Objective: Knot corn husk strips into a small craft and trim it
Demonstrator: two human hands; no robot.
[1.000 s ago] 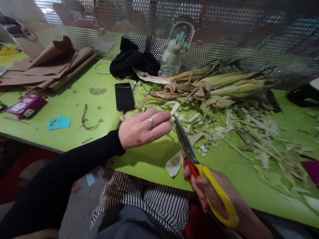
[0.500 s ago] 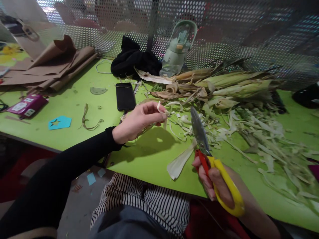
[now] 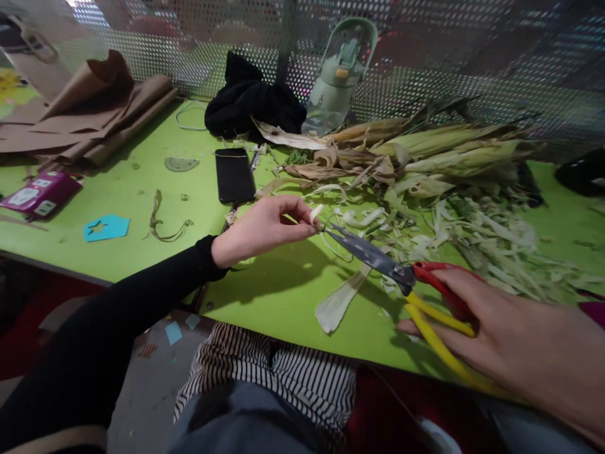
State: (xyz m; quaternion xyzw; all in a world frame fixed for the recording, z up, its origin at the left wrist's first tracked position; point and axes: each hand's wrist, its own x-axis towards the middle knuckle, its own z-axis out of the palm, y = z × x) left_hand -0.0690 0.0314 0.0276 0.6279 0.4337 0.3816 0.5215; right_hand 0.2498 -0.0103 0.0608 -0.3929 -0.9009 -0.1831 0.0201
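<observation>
Above the green table [image 3: 274, 296], my left hand [image 3: 269, 228] pinches a small pale strip of husk [image 3: 316, 213] between thumb and fingertips. My right hand [image 3: 491, 315] has its fingers in the red and yellow handles of the scissors [image 3: 378, 257]. The blades are slightly parted, and their tips point left, close to my left fingertips. Whether they touch the strip is too small to tell. A wide pale husk piece [image 3: 341, 301] lies on the table below the blades.
Corn husks [image 3: 444, 151] are heaped at the back right, with shredded scraps [image 3: 496, 239] before them. Behind stand a green bottle [image 3: 332, 91] and black cloth [image 3: 255, 107]. A phone [image 3: 234, 176], brown paper [image 3: 94, 120], blue tag [image 3: 106, 227] and purple packet [image 3: 42, 194] lie leftward.
The scissors have turned from pointing up to pointing left, their blades now parted, and their tips have come to my left fingertips. My right hand has moved up and right. The view has shifted slightly.
</observation>
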